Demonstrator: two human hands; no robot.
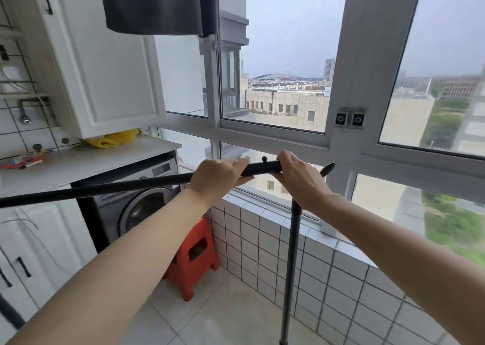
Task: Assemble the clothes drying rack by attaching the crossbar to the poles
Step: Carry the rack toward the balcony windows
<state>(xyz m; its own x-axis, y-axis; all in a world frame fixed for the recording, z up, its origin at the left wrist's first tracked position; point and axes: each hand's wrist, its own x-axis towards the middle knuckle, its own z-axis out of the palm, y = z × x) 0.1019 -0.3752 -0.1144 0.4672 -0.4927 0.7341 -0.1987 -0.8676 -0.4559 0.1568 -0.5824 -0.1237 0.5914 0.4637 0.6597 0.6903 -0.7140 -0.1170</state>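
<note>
A long black crossbar [105, 188] runs from the left edge up to the middle of the view, roughly level. My left hand [219, 174] grips it near its right end. Just right of that hand a small black knob [264, 159] sticks up from the bar's thicker end section [262, 168]. My right hand [299, 176] is closed over the spot where the bar meets the top of an upright black pole [290, 266], hiding the joint. A black pointed tip [328, 169] pokes out beyond the right hand.
A tiled low wall [301, 253] and window frame [275, 134] stand right behind the pole. An orange plastic stool [194, 255] sits on the floor below. A washing machine [139, 208] under a white counter [86, 161] is at left. A dark cloth [157, 3] hangs overhead.
</note>
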